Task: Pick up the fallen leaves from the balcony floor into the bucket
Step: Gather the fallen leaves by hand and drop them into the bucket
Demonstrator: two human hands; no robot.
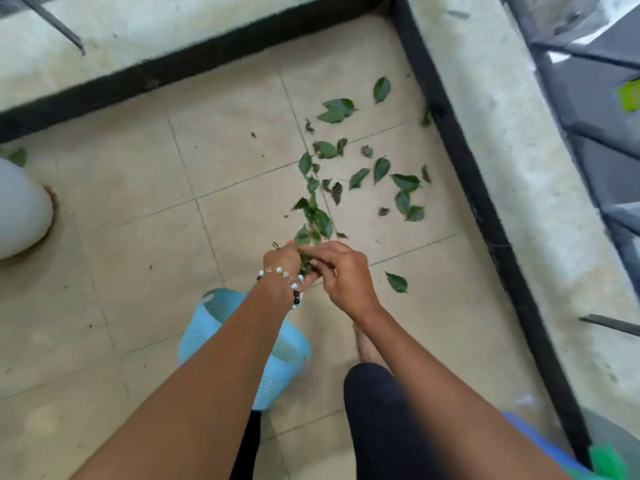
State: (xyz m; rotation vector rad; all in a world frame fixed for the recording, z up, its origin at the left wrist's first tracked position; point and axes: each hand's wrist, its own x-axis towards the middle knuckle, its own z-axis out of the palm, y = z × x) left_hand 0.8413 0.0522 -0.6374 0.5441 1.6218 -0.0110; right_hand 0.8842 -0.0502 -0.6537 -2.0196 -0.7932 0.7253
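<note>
Several green leaves [381, 169] lie scattered on the beige tiled floor, mostly toward the right corner. One lone leaf [397, 282] lies just right of my hands. My left hand [282, 261], with a bead bracelet at the wrist, grips a bunch of leaves [313, 225] that sticks out beyond the fingers. My right hand [341, 271] meets it, its fingers pinching the same bunch. The light blue bucket [221, 317] stands on the floor below my left forearm, partly hidden by it.
A black skirting strip [460, 150] edges the floor along the pale walls at the back and right. A white pot [20, 209] stands at the left edge. Dark railing bars [588, 98] fill the upper right. My bare foot [367, 348] and dark-clad knee are below my hands.
</note>
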